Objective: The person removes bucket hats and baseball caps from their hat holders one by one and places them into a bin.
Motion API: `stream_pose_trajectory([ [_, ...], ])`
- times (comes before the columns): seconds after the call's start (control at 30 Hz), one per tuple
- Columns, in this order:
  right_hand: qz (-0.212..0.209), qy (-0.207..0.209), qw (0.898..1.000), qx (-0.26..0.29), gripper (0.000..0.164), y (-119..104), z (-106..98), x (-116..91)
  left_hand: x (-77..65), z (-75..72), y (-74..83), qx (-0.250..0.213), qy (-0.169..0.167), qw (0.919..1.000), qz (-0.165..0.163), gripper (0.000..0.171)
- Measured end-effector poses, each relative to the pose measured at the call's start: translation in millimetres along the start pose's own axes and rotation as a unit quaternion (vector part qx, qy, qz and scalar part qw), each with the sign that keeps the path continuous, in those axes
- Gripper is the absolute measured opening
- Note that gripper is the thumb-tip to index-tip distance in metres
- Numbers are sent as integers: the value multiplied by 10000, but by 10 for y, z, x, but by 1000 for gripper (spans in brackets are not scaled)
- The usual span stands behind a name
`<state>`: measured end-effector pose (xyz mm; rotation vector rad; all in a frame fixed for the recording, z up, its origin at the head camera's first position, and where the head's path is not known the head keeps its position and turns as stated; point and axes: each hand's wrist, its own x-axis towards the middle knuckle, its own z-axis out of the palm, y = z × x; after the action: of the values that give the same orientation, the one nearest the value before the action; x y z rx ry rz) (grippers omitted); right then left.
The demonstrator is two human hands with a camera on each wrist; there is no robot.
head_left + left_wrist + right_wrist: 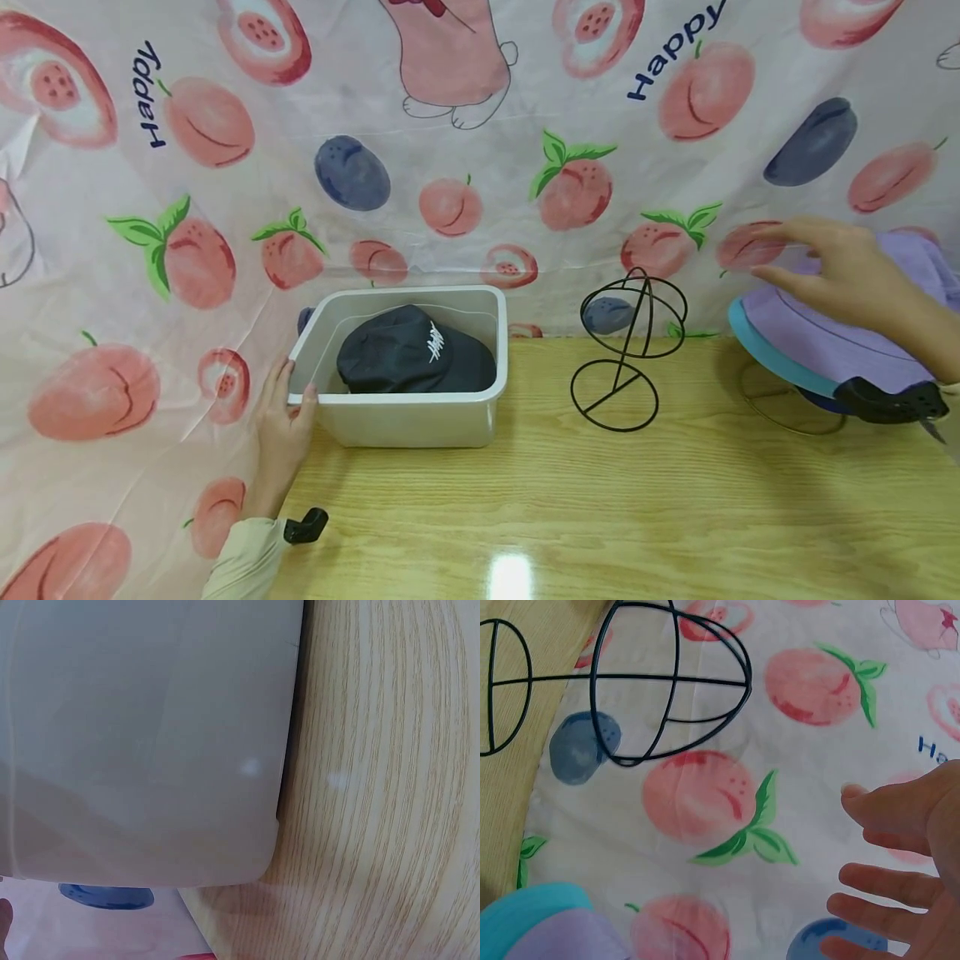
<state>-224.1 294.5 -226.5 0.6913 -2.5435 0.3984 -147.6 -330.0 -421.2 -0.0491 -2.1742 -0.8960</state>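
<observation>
My left hand (283,421) rests at the near left corner of a light grey plastic bin (420,421), fingers straight along its side and thumb at the front rim. Inside the bin lies a black baseball cap (397,350) with white lettering. My right hand (832,271) hovers, thumb and fingers spread with nothing between them, over a purple hat (840,329) with a teal edge. In the right wrist view the same hand (900,862) shows separated fingers, and the hat's teal edge (536,907) is at the lower left.
A bare black wire hat stand (618,383) stands between the bin and the purple hat. Under that hat shows the ring base (795,429) of another stand. Behind the wooden table (570,500) hangs a fruit-print cloth (480,158), which also runs down the left side.
</observation>
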Motion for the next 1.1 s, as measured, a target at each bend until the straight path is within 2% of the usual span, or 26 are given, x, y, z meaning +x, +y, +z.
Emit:
stream_pose_trajectory([
  [0.33, 554, -39, 9985, 16, 38, 204, -41, -164, 30, 15, -5, 148, -53, 9999, 55, 51],
  [0.53, 894, -19, 9953, -385, 46, 364, -86, -186, 25, 15, -1, 248, -96, 9996, -29, 51],
  [0.67, 1210, -69, 9915, -464, 50, 449, -122, -195, 19, 16, 2, 192, -70, 9998, -23, 51],
  [0.87, 1774, -369, 9802, -795, 56, 538, -156, -231, 15, 18, 9, 122, -74, 9999, 41, 50],
  [0.9, 1839, -408, 9785, -836, 57, 572, -155, -237, 16, 18, 12, 111, -75, 9999, 49, 50],
  [0.97, 1898, -464, 9763, -926, 66, 863, -79, -259, 17, 17, 19, 83, -68, 9999, 47, 50],
  [1.1, 2154, -637, 9689, -1036, 75, 1067, -61, -265, 25, 10, 29, 59, -8, 10000, 76, 50],
])
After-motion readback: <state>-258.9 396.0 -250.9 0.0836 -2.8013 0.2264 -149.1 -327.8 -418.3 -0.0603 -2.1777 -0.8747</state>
